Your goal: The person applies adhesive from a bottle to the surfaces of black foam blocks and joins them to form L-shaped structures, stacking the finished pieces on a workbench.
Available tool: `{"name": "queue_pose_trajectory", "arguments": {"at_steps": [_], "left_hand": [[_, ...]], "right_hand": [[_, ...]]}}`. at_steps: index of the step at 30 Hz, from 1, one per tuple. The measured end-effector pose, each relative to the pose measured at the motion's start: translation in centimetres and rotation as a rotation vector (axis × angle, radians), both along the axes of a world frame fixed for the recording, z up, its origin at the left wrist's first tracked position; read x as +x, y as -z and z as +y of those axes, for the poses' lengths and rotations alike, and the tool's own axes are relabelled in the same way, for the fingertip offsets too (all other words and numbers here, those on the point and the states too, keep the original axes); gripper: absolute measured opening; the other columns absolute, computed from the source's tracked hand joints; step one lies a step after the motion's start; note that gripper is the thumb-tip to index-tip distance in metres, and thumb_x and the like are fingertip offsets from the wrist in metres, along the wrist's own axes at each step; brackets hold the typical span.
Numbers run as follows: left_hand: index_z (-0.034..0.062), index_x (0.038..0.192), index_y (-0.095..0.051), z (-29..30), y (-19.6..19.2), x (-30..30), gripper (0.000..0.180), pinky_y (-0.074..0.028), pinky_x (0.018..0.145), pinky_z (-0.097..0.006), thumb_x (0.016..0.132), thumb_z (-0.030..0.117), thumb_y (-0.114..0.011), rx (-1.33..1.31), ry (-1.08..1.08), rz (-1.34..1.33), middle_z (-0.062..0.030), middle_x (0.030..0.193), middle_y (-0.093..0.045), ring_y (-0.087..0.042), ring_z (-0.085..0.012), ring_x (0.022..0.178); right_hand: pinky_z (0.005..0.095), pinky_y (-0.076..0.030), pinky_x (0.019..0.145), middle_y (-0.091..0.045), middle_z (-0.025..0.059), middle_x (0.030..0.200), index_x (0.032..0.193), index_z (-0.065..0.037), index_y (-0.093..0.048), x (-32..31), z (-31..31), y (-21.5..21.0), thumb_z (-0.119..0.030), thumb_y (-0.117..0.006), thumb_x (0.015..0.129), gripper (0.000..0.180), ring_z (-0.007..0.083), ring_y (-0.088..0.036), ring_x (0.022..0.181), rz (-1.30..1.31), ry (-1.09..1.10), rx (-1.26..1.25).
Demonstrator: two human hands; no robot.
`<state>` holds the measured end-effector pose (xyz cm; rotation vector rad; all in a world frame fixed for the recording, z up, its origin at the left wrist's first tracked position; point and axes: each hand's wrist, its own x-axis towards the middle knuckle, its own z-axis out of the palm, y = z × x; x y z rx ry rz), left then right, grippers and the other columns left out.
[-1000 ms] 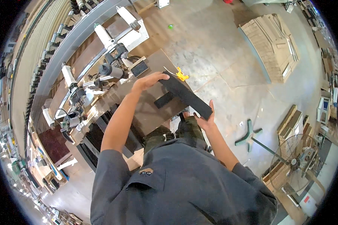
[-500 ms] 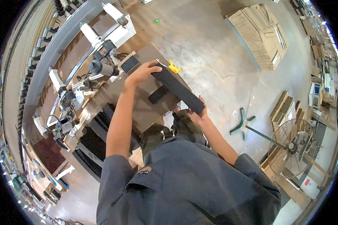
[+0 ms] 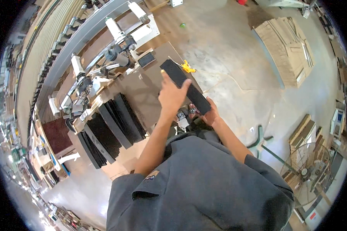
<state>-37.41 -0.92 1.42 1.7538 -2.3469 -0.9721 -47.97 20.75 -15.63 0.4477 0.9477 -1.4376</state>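
Note:
A long black rough-faced strip (image 3: 194, 98) slants over the brown worktop, its far end up and to the left. My right hand (image 3: 211, 114) grips the near right end, thumb along the edge. Over the middle of the strip's left side lies my left hand (image 3: 172, 94), thumb and forefinger spread apart. Its thumb overlaps the strip's face; whether it presses on it, I cannot tell. Beyond the left hand sits a small block with a black top (image 3: 146, 59). By the strip's far end is a yellow fitting (image 3: 188, 66) on a pale cord.
Several black strips (image 3: 112, 123) lean in a bunch at the left. Behind them stands machinery with white cylinders (image 3: 115, 29) along a grey rail. To the right are a flat cardboard stack (image 3: 285, 50) on the floor and a standing fan (image 3: 305, 173).
My left hand has left the strip's far end and come nearer to its middle, fingers spreading. The right hand keeps its end. My view has shifted, showing more of the strip bunch.

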Motion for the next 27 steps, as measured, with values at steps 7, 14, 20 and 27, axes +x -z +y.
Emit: {"name": "queue_pose_trajectory", "arguments": {"at_steps": [7,14,20,27], "left_hand": [[-0.0117,0.172,-0.012,1.1,0.2,-2.7,0.126,-0.063,0.092,-0.057,0.092,0.06,-0.078,-0.045,-0.017,-0.051,-0.0293,0.107,-0.08,-0.079,-0.0497,0.101],[-0.0097,0.172,-0.014,0.3,0.9,-2.9,0.122,-0.063,0.094,-0.057,0.09,0.057,-0.076,-0.08,-0.057,-0.062,-0.0304,0.111,-0.079,-0.078,-0.0488,0.104],[-0.009,0.173,-0.013,-0.5,0.2,-1.9,0.12,-0.059,0.102,-0.057,0.091,0.054,-0.074,-0.023,-0.088,-0.06,-0.0344,0.12,-0.077,-0.076,-0.0517,0.112],[-0.0052,0.17,-0.03,-2.8,3.5,6.4,0.105,-0.055,0.108,-0.059,0.093,0.054,-0.072,-0.053,-0.284,-0.108,-0.0351,0.13,-0.075,-0.072,-0.0535,0.122]], "right_hand": [[0.0493,-0.062,0.095,-0.077,0.0099,0.121,0.127,-0.013,-0.073,-1.0,-0.9,2.1,-0.053,-0.069,0.105,0.046,0.0284,-0.072,0.112,-0.101,-0.03,-0.047],[0.055,-0.052,0.118,-0.073,0.0077,0.126,0.133,-0.016,-0.067,-0.8,-2.5,0.8,-0.052,-0.077,0.1,0.05,0.029,-0.065,0.127,-0.027,-0.034,0.026],[0.0521,-0.056,0.114,-0.063,0.0175,0.133,0.133,-0.006,-0.065,-0.7,-2.2,-1.7,-0.056,-0.078,0.098,0.062,0.0323,-0.065,0.122,-0.037,0.013,0.086],[0.05,-0.058,0.112,-0.061,0.0163,0.127,0.134,-0.001,-0.063,-1.2,-2.0,-1.7,-0.062,-0.075,0.099,0.072,0.0315,-0.063,0.119,-0.116,0.008,0.129]]}}
